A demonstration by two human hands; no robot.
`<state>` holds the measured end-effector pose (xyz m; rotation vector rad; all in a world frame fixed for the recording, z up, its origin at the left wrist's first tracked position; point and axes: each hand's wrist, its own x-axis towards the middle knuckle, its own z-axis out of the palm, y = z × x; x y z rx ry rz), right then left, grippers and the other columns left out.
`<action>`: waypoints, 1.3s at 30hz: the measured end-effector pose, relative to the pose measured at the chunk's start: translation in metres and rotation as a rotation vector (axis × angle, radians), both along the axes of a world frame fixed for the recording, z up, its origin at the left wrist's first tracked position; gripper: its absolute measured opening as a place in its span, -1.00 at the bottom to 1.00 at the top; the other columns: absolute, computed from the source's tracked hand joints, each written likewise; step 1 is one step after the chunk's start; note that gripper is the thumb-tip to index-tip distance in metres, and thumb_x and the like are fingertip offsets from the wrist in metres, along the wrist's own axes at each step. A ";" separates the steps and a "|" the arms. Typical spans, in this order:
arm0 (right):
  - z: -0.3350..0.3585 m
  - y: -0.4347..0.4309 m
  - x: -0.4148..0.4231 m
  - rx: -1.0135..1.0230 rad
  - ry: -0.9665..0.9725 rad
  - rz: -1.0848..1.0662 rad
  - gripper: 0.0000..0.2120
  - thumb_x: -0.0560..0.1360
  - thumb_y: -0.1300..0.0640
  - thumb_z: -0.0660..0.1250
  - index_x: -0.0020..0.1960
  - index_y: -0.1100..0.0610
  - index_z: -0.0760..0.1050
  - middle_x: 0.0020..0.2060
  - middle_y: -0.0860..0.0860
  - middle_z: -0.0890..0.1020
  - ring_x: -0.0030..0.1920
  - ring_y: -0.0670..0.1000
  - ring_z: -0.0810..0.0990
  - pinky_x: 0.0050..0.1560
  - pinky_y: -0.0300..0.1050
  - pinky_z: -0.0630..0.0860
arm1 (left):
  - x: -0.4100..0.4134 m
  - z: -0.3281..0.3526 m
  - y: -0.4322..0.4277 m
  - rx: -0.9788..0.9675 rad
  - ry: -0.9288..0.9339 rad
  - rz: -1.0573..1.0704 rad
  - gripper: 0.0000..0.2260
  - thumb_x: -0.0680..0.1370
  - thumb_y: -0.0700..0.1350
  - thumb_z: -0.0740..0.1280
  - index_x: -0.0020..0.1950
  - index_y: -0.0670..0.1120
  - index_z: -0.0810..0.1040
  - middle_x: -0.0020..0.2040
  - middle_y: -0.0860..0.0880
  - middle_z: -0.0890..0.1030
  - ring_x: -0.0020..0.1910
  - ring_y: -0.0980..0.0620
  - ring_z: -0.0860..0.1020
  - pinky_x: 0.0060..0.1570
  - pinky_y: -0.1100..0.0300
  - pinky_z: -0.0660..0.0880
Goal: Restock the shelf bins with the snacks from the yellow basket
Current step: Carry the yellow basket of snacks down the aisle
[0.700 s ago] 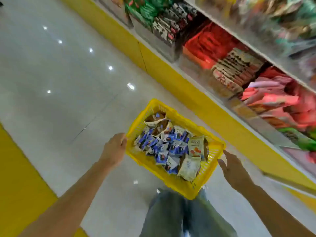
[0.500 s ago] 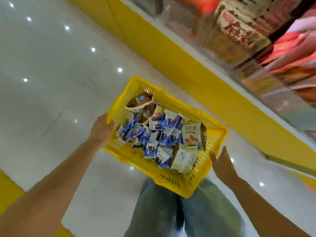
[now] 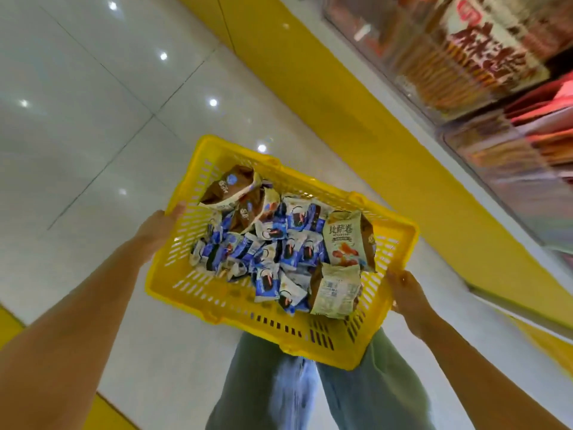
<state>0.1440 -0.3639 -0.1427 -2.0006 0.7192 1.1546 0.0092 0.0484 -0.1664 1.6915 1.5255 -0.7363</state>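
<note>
Blurred shelf bins [image 3: 483, 72] run off the frame's right edge. Left hand [image 3: 158, 228] and right hand [image 3: 406, 293] each clasp the yellow basket [image 3: 217, 299] of snack packets [image 3: 273, 243] above glossy white floor tiles [image 3: 77, 119].

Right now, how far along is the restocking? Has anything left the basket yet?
Nothing looks stocked: the yellow basket is well filled with small blue packets and a few larger brown and cream bags. In hand: the left hand and right hand grip the basket's opposite sides, beside the shelf bins. Left: move every snack into the bins.
</note>
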 end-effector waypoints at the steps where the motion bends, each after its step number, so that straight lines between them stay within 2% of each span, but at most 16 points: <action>1: 0.013 0.003 0.001 0.013 -0.028 0.001 -0.84 0.62 0.05 0.11 0.00 0.13 0.38 -0.07 0.13 0.45 -0.18 0.04 0.44 0.00 0.11 0.45 | -0.013 0.012 -0.001 0.020 0.013 -0.004 -0.35 0.56 0.25 0.05 0.30 -0.31 0.41 0.24 -0.34 0.47 0.21 -0.30 0.44 0.25 -0.12 0.35; 3: 0.039 0.013 0.005 0.020 -0.113 0.046 -0.78 0.62 0.03 0.10 0.18 0.12 0.37 0.00 0.11 0.49 -0.13 0.03 0.50 -0.03 0.02 0.48 | -0.035 0.042 -0.003 0.087 0.010 0.001 -0.35 0.56 0.26 0.02 0.26 -0.29 0.45 0.20 -0.35 0.49 0.18 -0.32 0.45 0.22 -0.10 0.36; 5: 0.068 0.028 0.012 0.042 -0.221 0.097 -0.69 0.61 0.01 0.11 0.26 0.15 0.39 0.05 0.08 0.52 0.01 0.08 0.52 0.09 0.08 0.48 | -0.055 0.075 -0.004 0.160 -0.069 0.056 -0.37 0.56 0.26 0.04 0.21 -0.27 0.49 0.14 -0.35 0.53 0.13 -0.32 0.48 0.15 -0.08 0.37; 7: 0.102 0.047 0.018 0.052 -0.331 0.146 -0.76 0.61 0.01 0.13 0.11 0.13 0.47 -0.05 0.06 0.56 -0.03 0.07 0.51 0.05 0.06 0.46 | -0.073 0.110 0.000 0.209 -0.160 0.127 -0.41 0.56 0.25 0.06 0.16 -0.25 0.52 0.09 -0.33 0.56 0.10 -0.32 0.50 0.12 -0.09 0.40; 8: 0.118 0.059 0.021 0.048 -0.399 0.175 -0.79 0.61 0.02 0.14 -0.06 0.09 0.48 -0.17 0.05 0.55 -0.11 0.06 0.49 -0.06 0.03 0.44 | -0.082 0.128 0.003 0.231 -0.195 0.152 -0.42 0.56 0.24 0.07 0.13 -0.24 0.53 0.06 -0.32 0.57 0.07 -0.31 0.51 0.10 -0.11 0.42; 10: 0.153 0.085 0.027 0.017 -0.551 0.254 -0.69 0.62 0.03 0.12 -0.30 0.05 0.35 -0.39 0.01 0.43 -0.30 0.04 0.37 -0.29 -0.04 0.30 | -0.098 0.164 0.011 0.283 -0.269 0.190 -0.48 0.56 0.23 0.08 0.00 -0.21 0.53 -0.07 -0.29 0.58 -0.02 -0.29 0.53 0.00 -0.09 0.45; 13: 0.212 0.124 0.032 -0.016 -0.700 0.353 -0.62 0.63 0.03 0.06 -0.29 0.19 0.34 -0.43 0.07 0.38 -0.33 0.11 0.34 -0.37 -0.01 0.14 | -0.117 0.220 0.026 0.375 -0.327 0.231 -0.53 0.57 0.22 0.07 -0.14 -0.17 0.46 -0.20 -0.22 0.53 -0.18 -0.20 0.49 -0.14 -0.02 0.39; 16: 0.269 0.162 0.037 0.006 -0.790 0.441 -0.58 0.64 0.03 0.05 -0.19 0.32 0.41 -0.36 0.24 0.44 -0.24 0.26 0.45 -0.33 0.08 0.23 | -0.131 0.276 0.046 0.454 -0.367 0.289 -0.56 0.59 0.19 0.08 -0.16 -0.17 0.44 -0.23 -0.18 0.49 -0.20 -0.15 0.45 -0.16 0.01 0.35; 19: 0.315 0.206 0.049 0.047 -0.864 0.480 -0.50 0.63 0.01 0.05 -0.07 0.47 0.45 -0.21 0.42 0.51 -0.14 0.35 0.50 -0.20 0.14 0.37 | -0.140 0.323 0.076 0.539 -0.426 0.318 -0.56 0.61 0.15 0.07 -0.18 -0.18 0.45 -0.26 -0.19 0.49 -0.23 -0.15 0.44 -0.21 0.03 0.32; 24: 0.373 0.291 0.081 0.164 -0.981 0.504 -0.57 0.63 0.03 0.09 -0.22 0.32 0.45 -0.34 0.19 0.52 -0.23 0.19 0.46 -0.27 -0.08 0.16 | -0.138 0.382 0.135 0.662 -0.475 0.392 -0.47 0.61 0.17 0.05 -0.04 -0.28 0.53 -0.08 -0.35 0.55 -0.04 -0.31 0.51 -0.14 -0.05 0.35; 27: 0.403 0.347 0.101 0.221 -1.000 0.497 -0.56 0.62 0.02 0.11 -0.40 0.15 0.25 -0.49 -0.01 0.34 -0.32 0.11 0.35 -0.33 -0.09 0.00 | -0.129 0.412 0.174 0.704 -0.492 0.440 -0.49 0.61 0.18 0.05 -0.09 -0.25 0.51 -0.05 -0.40 0.54 -0.04 -0.33 0.50 -0.14 -0.01 0.31; 33: 0.452 0.465 0.141 0.309 -1.033 0.581 -0.57 0.62 0.00 0.10 -0.34 0.22 0.30 -0.46 0.04 0.36 -0.38 0.03 0.30 -0.34 -0.03 -0.02 | -0.112 0.455 0.249 0.750 -0.500 0.579 -0.47 0.60 0.17 0.06 -0.17 -0.28 0.49 -0.14 -0.37 0.54 -0.07 -0.32 0.53 -0.06 -0.15 0.44; 34: 0.458 0.485 0.145 0.326 -1.044 0.603 -0.56 0.62 0.00 0.09 -0.37 0.20 0.26 -0.47 0.04 0.33 -0.41 0.01 0.27 -0.35 -0.01 0.05 | -0.110 0.459 0.261 0.757 -0.513 0.598 -0.48 0.60 0.17 0.07 -0.18 -0.27 0.48 -0.16 -0.35 0.54 -0.11 -0.28 0.53 -0.08 -0.14 0.45; 35: 0.465 0.507 0.150 0.335 -1.056 0.626 -0.54 0.62 0.00 0.09 -0.40 0.16 0.21 -0.49 0.04 0.31 -0.44 -0.02 0.25 -0.42 -0.09 0.13 | -0.109 0.461 0.273 0.769 -0.531 0.617 -0.50 0.60 0.17 0.07 -0.22 -0.24 0.46 -0.22 -0.30 0.53 -0.17 -0.23 0.52 -0.13 -0.11 0.45; 37: 0.473 0.548 0.157 0.337 -1.088 0.669 -0.53 0.62 0.00 0.09 -0.43 0.12 0.16 -0.51 0.02 0.29 -0.47 -0.06 0.23 -0.51 -0.30 0.15 | -0.107 0.466 0.296 0.785 -0.546 0.656 -0.53 0.61 0.15 0.08 -0.34 -0.16 0.38 -0.34 -0.17 0.47 -0.32 -0.11 0.44 -0.28 -0.01 0.38; 39: 0.477 0.589 0.160 0.332 -1.084 0.712 -0.53 0.62 -0.01 0.08 -0.43 0.12 0.17 -0.51 0.01 0.29 -0.47 -0.05 0.24 -0.42 -0.19 0.18 | -0.106 0.470 0.322 0.785 -0.553 0.681 -0.54 0.61 0.13 0.09 -0.41 -0.08 0.30 -0.45 -0.06 0.38 -0.44 -0.02 0.33 -0.40 0.09 0.27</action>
